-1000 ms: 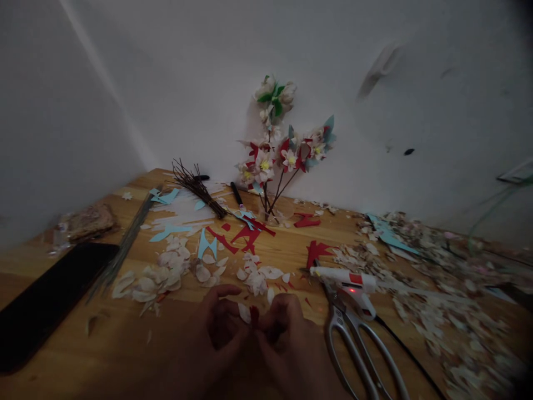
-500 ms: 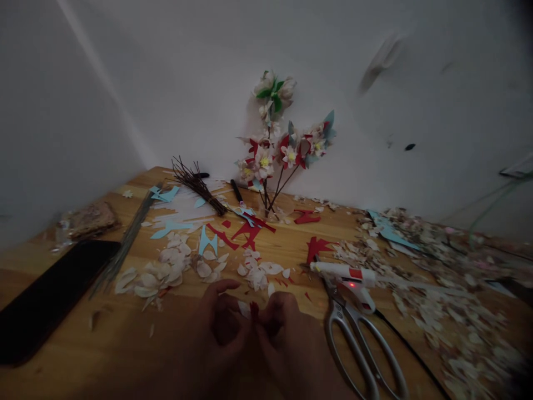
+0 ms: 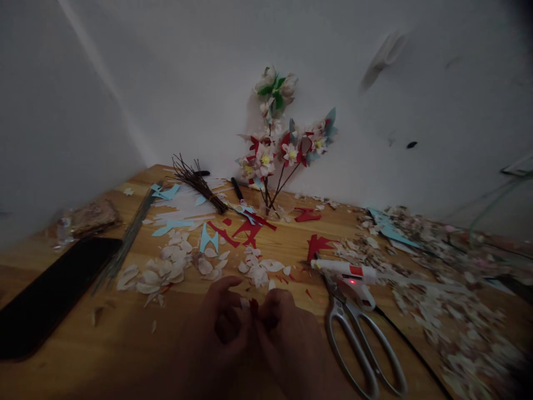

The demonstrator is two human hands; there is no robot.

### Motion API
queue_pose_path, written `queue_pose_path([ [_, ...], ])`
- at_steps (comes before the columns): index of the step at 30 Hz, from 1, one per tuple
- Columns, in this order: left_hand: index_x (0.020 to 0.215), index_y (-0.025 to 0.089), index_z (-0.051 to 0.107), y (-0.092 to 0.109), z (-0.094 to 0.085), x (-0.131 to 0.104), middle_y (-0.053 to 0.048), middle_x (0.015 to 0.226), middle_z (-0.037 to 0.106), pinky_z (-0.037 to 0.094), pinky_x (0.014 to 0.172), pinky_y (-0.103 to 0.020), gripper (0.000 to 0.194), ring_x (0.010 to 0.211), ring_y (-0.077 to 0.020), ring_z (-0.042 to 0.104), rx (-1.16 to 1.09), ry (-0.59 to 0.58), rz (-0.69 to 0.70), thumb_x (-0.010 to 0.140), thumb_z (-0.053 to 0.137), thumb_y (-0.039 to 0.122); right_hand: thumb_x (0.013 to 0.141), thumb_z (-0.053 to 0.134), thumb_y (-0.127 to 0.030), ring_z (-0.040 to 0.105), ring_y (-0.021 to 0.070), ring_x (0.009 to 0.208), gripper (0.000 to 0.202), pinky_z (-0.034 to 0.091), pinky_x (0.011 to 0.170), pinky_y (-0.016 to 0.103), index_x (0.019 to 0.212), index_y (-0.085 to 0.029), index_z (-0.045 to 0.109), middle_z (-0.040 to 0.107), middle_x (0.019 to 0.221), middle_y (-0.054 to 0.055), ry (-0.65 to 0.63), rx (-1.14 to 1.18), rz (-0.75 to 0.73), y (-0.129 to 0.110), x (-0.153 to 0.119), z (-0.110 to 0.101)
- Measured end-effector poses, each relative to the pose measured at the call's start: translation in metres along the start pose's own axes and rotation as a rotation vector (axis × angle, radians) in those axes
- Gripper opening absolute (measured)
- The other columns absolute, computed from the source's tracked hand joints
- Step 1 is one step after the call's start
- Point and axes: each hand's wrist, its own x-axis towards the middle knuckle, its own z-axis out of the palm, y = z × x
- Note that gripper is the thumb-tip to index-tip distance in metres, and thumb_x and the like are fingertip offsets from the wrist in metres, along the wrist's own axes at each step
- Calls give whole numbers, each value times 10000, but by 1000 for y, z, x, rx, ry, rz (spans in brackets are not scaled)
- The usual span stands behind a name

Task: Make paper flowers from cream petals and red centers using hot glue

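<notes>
Both hands meet low in the middle, above the near part of the wooden table. In a pinch, my left hand [image 3: 222, 328] holds a small white petal [image 3: 244, 303] between its fingers, its index finger arched above. My right hand [image 3: 287, 328] is closed beside it, thumb and fingertips pinching a small dark red piece [image 3: 254, 305]. The petal and the red piece lie close together; the dim light hides whether they touch. Just beyond the fingers are loose white petals [image 3: 258, 273]. Scissors [image 3: 360, 344] lie right of my right hand.
A white glue gun [image 3: 350, 275] with a lit red light rests over the scissors' blades, its cord trailing right. Paper flowers [image 3: 266, 158] stand against the wall. Around lie red scraps [image 3: 250, 228], twigs [image 3: 200, 186], wires [image 3: 129, 239], a black phone [image 3: 54, 297] and heaped petals [image 3: 449, 311].
Less of the white petal shows between my fingers, and the fingertips have shifted slightly. The camera view has moved a little; things on the table stay in place.
</notes>
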Motion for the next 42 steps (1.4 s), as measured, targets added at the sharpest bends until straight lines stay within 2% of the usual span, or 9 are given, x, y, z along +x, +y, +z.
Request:
queue_pose_path([
  [8, 1110, 274, 379, -6, 3, 1, 12, 806, 629, 483, 532, -246, 428, 651, -156, 642, 38, 28, 37, 745, 582, 183, 797, 534, -204, 609, 150, 415, 131, 327, 356, 212, 720, -250, 438, 644, 535, -39, -74, 48, 65, -3, 1, 2],
  [11, 1106, 270, 391, -8, 4, 2, 17, 778, 625, 482, 541, -250, 394, 631, -152, 633, 12, 41, 47, 764, 576, 207, 813, 516, -219, 631, 155, 462, 84, 365, 394, 212, 760, -244, 456, 662, 578, -28, -80, 88, 57, -3, 0, 3],
  [18, 1082, 265, 365, -5, 6, 0, 32, 765, 590, 468, 538, -250, 374, 577, -130, 598, -69, 31, 43, 772, 563, 197, 830, 489, -266, 600, 158, 429, 67, 339, 392, 225, 769, -240, 474, 633, 541, -25, -54, 47, 7, -3, -2, 6],
  [28, 1069, 263, 364, -9, 9, -1, 22, 787, 578, 481, 577, -258, 354, 661, -150, 607, -83, 50, 38, 778, 532, 151, 824, 490, -288, 616, 163, 432, 58, 357, 389, 220, 816, -234, 469, 650, 553, -17, 6, 77, 11, -4, -2, 10],
  [34, 1079, 281, 340, -8, 9, -1, 31, 807, 557, 473, 583, -252, 344, 663, -140, 595, -69, 17, 37, 806, 494, 140, 831, 498, -240, 597, 141, 417, 101, 331, 382, 210, 741, -242, 450, 637, 521, -33, 3, 96, 8, -7, -2, 13],
  [38, 1074, 279, 334, -6, 8, -3, 37, 788, 545, 467, 576, -241, 335, 660, -139, 591, -120, 9, 3, 810, 493, 150, 817, 489, -185, 607, 154, 445, 91, 360, 412, 223, 751, -239, 457, 653, 561, -18, 10, 61, -59, -7, -3, 14],
  [42, 1061, 262, 357, -5, 9, -4, 29, 783, 542, 471, 586, -259, 342, 666, -149, 580, -191, 24, -30, 777, 512, 152, 806, 472, -153, 633, 161, 491, 83, 401, 439, 222, 790, -234, 484, 675, 603, -7, -18, 87, -62, -5, -4, 15],
])
